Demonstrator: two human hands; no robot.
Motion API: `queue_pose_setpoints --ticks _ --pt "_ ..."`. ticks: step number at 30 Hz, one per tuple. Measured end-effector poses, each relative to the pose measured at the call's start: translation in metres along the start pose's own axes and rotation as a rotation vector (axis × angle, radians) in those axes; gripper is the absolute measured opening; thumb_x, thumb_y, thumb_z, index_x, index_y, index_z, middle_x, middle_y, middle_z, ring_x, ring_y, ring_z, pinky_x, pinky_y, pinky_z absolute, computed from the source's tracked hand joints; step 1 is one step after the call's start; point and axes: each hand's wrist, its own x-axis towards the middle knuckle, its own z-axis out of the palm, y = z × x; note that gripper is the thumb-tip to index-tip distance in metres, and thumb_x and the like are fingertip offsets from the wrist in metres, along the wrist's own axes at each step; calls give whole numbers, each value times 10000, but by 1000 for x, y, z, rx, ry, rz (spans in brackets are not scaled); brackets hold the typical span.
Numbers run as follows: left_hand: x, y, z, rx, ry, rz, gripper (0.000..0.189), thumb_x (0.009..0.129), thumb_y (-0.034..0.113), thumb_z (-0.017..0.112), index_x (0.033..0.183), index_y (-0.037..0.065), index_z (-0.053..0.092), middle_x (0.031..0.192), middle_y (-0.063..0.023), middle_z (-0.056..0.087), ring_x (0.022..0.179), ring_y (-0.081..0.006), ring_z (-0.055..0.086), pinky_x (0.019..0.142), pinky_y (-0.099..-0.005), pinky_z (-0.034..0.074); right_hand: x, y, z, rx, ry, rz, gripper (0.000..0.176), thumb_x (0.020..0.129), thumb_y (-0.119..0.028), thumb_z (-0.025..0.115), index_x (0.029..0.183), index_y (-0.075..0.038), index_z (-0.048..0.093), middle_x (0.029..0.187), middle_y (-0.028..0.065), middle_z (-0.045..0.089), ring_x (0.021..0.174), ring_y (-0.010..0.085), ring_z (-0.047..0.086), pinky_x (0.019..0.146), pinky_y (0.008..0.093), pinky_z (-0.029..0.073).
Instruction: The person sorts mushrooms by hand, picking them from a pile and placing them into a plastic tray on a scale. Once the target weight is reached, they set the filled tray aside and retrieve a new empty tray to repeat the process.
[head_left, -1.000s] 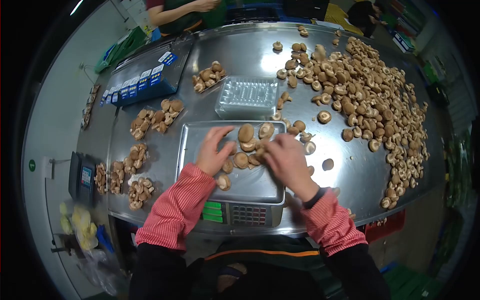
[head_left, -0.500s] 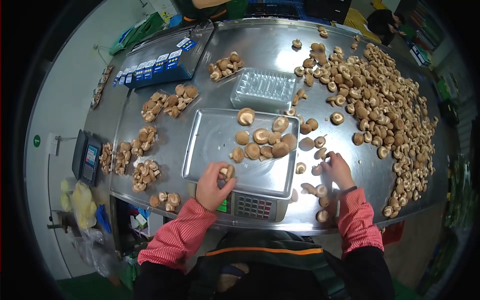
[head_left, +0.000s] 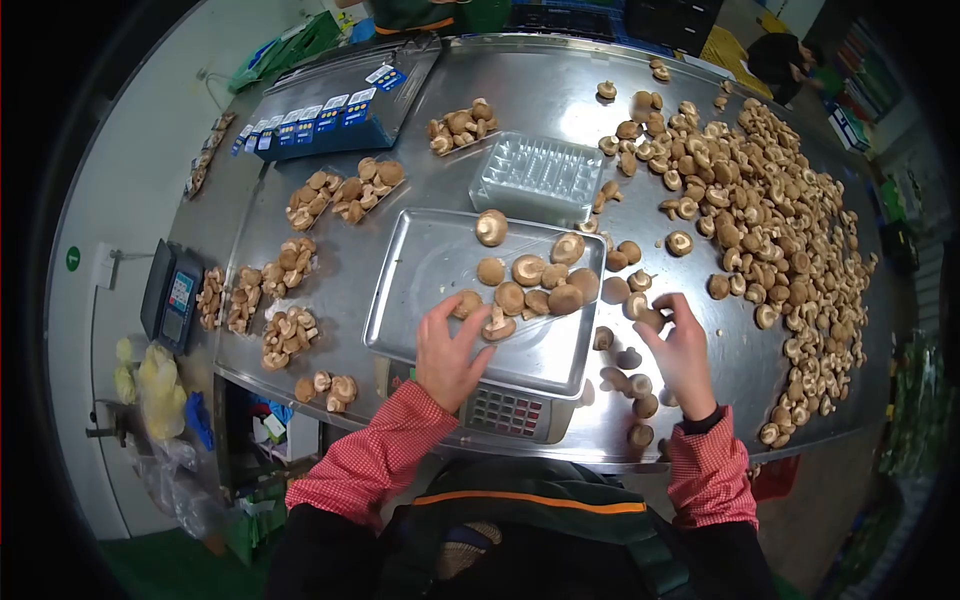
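Some bare tray (head_left: 428, 262) beside mushrooms (head_left: 509, 297); left hand (head_left: 450, 352) crosses near rim (head_left: 535, 383).

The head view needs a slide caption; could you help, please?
Left hand beside mushrooms on a scale tray; right hand at loose mushrooms alongside.

Pale wall (head_left: 130, 200), steel table (head_left: 340, 300), dim floor (head_left: 825, 480)

A single view looks from the wearer's head, facing forward and steeply down on the counter (head_left: 350, 270) at close range. The wide lens bends straight edges, leaving black corners; the wearer's apron (head_left: 540, 485), nearest, sits bottom centre, and a wall (head_left: 100, 180) curves down the left.
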Motion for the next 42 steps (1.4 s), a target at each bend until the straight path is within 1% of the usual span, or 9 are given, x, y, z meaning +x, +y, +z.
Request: queue_pose_setpoints --ticks 4,10,12,18,24,27,31,36,42 --pt "2 -3 8 -63 25 -43 676 714 77 810 1334 90 541 1318 -190 479 1212 -385 481 1020 -475 418 34 -60 47 -50 -38 -471 387 747 -196 815 1017 -37 588 936 129 603 872 324 573 774 425 477" --pt "4 -23 -3 -401 107 -209 629 780 51 769 1356 57 517 1281 -160 497 1181 -319 538 948 -408 485 64 -90 99 -267 -24 -648 213 752 -154 765 883 -71 619 897 84 622 938 304 579 820 420 473" --pt "2 -36 -9 -460 135 -352 617 794 56 768 1358 47 518 1244 -146 518 1116 -297 579 912 -390 504 77 -91 91 -242 35 -590 183 785 -164 742 894 -69 631 877 86 617 933 309 585 827 424 486" --pt "5 -51 11 -244 6 -138 551 793 66 770 1307 49 571 1136 -152 571 1034 -302 597 860 -371 511 132 -99 126 -452 -127 -517 263 848 -228 707 1040 -70 621 951 144 652 898 349 659 773 459 530" --pt "17 -30 -3 -577 -19 -410 495 804 96 756 1275 65 609 1212 -149 595 1101 -367 561 944 -428 479 154 -84 161 -341 -340 -463 305 829 -194 703 1062 -45 573 972 184 657 885 371 665 756 449 527" --pt "14 -36 23 -140 21 -50 503 814 101 742 1296 54 605 1310 -142 577 1166 -346 542 995 -417 451 151 -83 151 -158 -357 -447 300 812 -120 700 1060 -22 563 946 182 641 861 368 651 748 431 516" --pt "5 -37 28 -274 47 -187 679 798 190 777 1398 31 503 1423 -202 488 1287 -389 469 1092 -463 379 119 -108 102 -51 -233 -491 300 812 -35 676 1088 -20 561 966 171 588 874 360 627 751 425 509" --pt "19 -14 12 -230 47 -52 936 700 330 858 1471 54 405 1485 -242 397 1350 -413 406 1120 -530 332 82 -98 64 -258 5 -652 341 816 -6 646 1146 -51 573 1008 141 551 945 348 609 757 419 514" --pt "48 -10 30 -53 -86 74 931 658 380 881 1446 111 465 1481 -184 436 1370 -406 395 1116 -547 336 49 -70 55 -253 -161 -569 303 835 -45 657 1136 -51 626 1032 112 599 944 309 620 773 414 526"
